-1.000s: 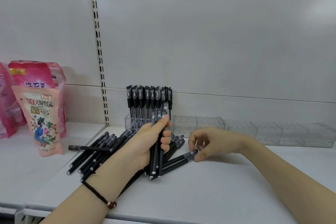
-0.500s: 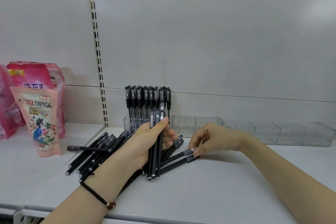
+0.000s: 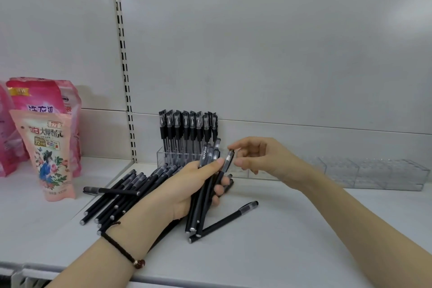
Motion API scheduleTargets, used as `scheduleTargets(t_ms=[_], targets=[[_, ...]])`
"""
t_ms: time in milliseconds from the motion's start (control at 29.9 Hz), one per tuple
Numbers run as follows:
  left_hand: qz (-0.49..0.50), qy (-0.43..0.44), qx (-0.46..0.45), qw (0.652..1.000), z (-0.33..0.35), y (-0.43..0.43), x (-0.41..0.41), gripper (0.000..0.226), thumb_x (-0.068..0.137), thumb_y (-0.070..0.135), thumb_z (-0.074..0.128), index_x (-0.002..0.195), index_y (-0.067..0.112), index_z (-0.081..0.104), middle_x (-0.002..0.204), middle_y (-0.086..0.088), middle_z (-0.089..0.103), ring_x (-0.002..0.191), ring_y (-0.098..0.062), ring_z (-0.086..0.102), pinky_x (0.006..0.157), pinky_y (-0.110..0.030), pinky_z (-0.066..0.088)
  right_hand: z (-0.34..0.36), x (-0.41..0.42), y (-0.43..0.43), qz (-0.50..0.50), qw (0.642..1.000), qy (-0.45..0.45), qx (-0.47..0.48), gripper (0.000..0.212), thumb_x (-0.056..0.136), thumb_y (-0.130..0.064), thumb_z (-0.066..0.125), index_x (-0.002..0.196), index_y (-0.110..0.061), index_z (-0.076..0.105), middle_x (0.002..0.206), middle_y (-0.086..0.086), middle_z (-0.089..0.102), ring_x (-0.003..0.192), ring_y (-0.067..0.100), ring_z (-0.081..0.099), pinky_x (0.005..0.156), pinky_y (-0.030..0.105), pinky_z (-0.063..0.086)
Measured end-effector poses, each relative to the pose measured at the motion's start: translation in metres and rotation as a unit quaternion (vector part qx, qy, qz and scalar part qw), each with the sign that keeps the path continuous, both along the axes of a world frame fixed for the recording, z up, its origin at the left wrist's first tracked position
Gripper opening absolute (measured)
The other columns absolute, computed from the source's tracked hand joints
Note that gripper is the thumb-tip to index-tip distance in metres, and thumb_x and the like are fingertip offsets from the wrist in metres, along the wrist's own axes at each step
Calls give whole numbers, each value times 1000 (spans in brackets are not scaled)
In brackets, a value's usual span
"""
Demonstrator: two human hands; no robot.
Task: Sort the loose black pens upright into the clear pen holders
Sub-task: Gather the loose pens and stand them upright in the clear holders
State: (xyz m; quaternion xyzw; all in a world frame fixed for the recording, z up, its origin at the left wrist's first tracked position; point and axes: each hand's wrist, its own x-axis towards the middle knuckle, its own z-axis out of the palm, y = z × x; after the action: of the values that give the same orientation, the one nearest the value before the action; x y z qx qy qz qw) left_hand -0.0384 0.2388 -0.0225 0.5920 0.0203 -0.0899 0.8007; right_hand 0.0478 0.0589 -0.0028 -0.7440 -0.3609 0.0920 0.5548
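Note:
My left hand (image 3: 187, 184) grips a bundle of black pens (image 3: 198, 213), held nearly upright with the lower ends close to the shelf. My right hand (image 3: 261, 156) pinches the cap end of one more black pen (image 3: 228, 161) with thumb and forefinger, right against the bundle. Another single pen (image 3: 224, 221) lies flat on the shelf in front of the bundle. A pile of loose black pens (image 3: 121, 196) lies left of my left wrist. Behind my hands, a clear pen holder (image 3: 161, 159) carries several capped pens (image 3: 187, 128) standing upright.
More clear holders (image 3: 374, 173) with nothing in them line the back of the white shelf (image 3: 304, 229) to the right. Pink pouches (image 3: 46, 147) stand at the left, past the slotted upright post (image 3: 126, 100). The shelf's front edge runs just below my forearms.
My right hand has risen from the shelf with one pen and brought it against the bundle in my left hand. One pen stays lying on the shelf where that hand was.

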Motion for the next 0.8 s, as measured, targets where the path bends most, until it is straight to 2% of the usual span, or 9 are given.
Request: scheduleTargets(t_ms=[100, 201, 301, 368, 435, 502, 569, 669, 803], targets=[[33, 12, -90, 995, 2, 8, 6, 22, 91, 31, 60, 84, 11, 51, 61, -1, 50, 42, -7, 39, 34, -16, 34, 1, 1, -13, 28, 994, -10, -106, 24, 80, -8, 76, 101, -12, 65, 83, -2, 63, 74, 12, 53, 60, 21, 42], [70, -8, -156, 985, 6, 14, 7, 23, 77, 27, 68, 82, 11, 52, 58, 2, 47, 40, -5, 37, 33, -15, 32, -4, 2, -25, 53, 949, -54, -305, 23, 76, -20, 81, 95, -27, 70, 86, -19, 63, 76, 2, 52, 72, 20, 43], [83, -17, -176, 981, 8, 16, 6, 25, 70, 19, 69, 88, 7, 57, 57, 1, 49, 40, -6, 41, 34, -13, 34, -11, 3, -24, 40, 927, -76, -364, 17, 76, -23, 80, 89, -31, 73, 73, -28, 59, 74, -1, 50, 72, 16, 40], [79, -16, -144, 986, 10, 18, 3, 16, 79, 17, 66, 87, 3, 61, 61, -4, 58, 45, -9, 53, 37, -15, 43, -11, 4, -24, 54, 941, -76, -326, 11, 79, -19, 77, 86, -27, 74, 79, -20, 64, 76, 3, 51, 73, 20, 41], [81, -18, -77, 994, 10, 21, 3, 16, 88, 16, 64, 89, 0, 64, 78, -14, 72, 64, -19, 71, 54, -24, 59, -6, 3, -24, 64, 968, -41, -241, 8, 84, -11, 73, 88, -18, 74, 85, -3, 68, 75, 7, 53, 70, 22, 42], [59, -24, -20, 998, 11, 24, 2, 21, 89, 18, 64, 98, -1, 61, 96, -22, 73, 88, -30, 73, 75, -36, 60, 1, 1, -19, 55, 989, -13, -135, 7, 85, -4, 69, 89, -9, 71, 80, 3, 67, 70, 8, 54, 62, 21, 40], [12, -24, 14, 1000, 13, 25, 0, 35, 84, 20, 68, 109, -1, 56, 103, -25, 71, 97, -35, 70, 82, -45, 58, 8, -1, -8, 43, 997, -12, -57, 6, 85, -2, 67, 91, -4, 70, 75, 1, 66, 66, 7, 54, 57, 20, 39], [-29, -15, 32, 999, 18, 26, 0, 38, 88, 23, 63, 114, -5, 60, 101, -25, 71, 88, -34, 72, 75, -44, 60, 18, -2, 10, 21, 999, -28, -25, 9, 86, -7, 69, 94, -5, 71, 77, 2, 66, 68, 9, 54, 55, 19, 39], [-33, 9, -46, 998, 16, 31, 8, 23, 80, 26, 68, 92, 7, 60, 71, -6, 63, 48, -12, 53, 41, -22, 47, 13, 0, 22, -18, 1000, -13, 1, 13, 87, -11, 69, 99, -7, 69, 74, -4, 66, 67, 9, 54, 54, 20, 39]])
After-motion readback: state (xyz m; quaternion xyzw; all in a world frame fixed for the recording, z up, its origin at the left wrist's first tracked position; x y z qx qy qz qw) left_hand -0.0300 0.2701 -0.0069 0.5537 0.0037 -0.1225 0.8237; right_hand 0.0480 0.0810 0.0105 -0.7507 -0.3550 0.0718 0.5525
